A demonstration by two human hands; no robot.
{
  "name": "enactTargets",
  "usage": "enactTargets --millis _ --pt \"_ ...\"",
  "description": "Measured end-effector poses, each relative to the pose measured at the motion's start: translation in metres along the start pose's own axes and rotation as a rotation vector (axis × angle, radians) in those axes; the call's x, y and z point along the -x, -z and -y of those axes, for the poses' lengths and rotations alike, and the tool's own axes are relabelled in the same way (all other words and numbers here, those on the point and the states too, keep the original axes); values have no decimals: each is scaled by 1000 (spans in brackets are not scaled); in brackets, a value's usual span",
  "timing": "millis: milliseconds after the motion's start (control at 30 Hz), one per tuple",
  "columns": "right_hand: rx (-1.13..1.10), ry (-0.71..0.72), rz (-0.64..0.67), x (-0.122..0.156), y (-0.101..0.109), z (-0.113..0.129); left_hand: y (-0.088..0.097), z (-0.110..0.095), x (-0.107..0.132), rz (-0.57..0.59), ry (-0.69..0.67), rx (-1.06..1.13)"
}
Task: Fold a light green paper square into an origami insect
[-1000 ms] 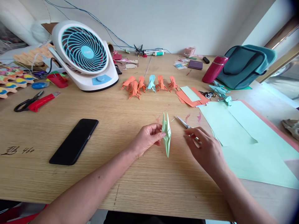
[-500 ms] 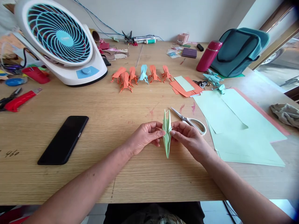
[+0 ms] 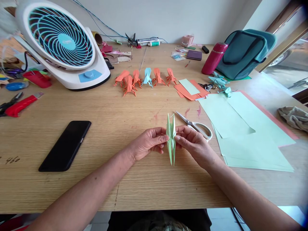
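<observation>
A narrow piece of folded light-green paper [image 3: 170,147], with long pointed tips at its top and bottom, is held above the table between both hands. My left hand [image 3: 151,142] pinches its left side between thumb and fingers. On its right side, my right hand [image 3: 191,141] pinches it the same way. A thin gap shows between the two lower points. Just behind my right hand lies a pair of scissors [image 3: 192,123] with pale handles, partly covered by that hand.
Several orange folded paper figures [image 3: 158,76] and a blue one [image 3: 147,77] stand farther back. Green sheets [image 3: 255,150] lie right, a black phone [image 3: 64,146] left. A fan [image 3: 96,75], a pink bottle [image 3: 214,59] and a teal bag [image 3: 247,54] stand behind.
The lower points of the folded paper have come apart slightly, and its upper tips have shifted a little left. Both hands keep their pinch.
</observation>
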State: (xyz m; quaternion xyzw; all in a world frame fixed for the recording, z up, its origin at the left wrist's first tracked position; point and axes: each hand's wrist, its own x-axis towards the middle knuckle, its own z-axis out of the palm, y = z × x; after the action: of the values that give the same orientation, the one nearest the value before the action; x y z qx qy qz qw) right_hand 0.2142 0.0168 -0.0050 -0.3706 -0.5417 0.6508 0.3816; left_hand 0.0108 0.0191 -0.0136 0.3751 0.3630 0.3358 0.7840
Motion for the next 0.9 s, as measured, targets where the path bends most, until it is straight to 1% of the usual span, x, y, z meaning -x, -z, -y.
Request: enactTargets --millis 167,333,533,700,767,900 --pt "49 22 -15 0 0 -1 0 0 0 15 -20 -27" --pt "53 50 -2 0 -1 0 -2 2 1 8 -85 -114" --pt "62 61 0 1 -4 -3 -4 2 -1 -46 -164 -186" --pt "39 58 32 1 -4 -4 -4 3 -2 -122 -176 -154" --pt "26 39 45 1 -4 -4 -3 3 -2 -115 -169 -123" --pt "-39 5 73 0 -4 -4 0 3 -2 -66 -121 -28"
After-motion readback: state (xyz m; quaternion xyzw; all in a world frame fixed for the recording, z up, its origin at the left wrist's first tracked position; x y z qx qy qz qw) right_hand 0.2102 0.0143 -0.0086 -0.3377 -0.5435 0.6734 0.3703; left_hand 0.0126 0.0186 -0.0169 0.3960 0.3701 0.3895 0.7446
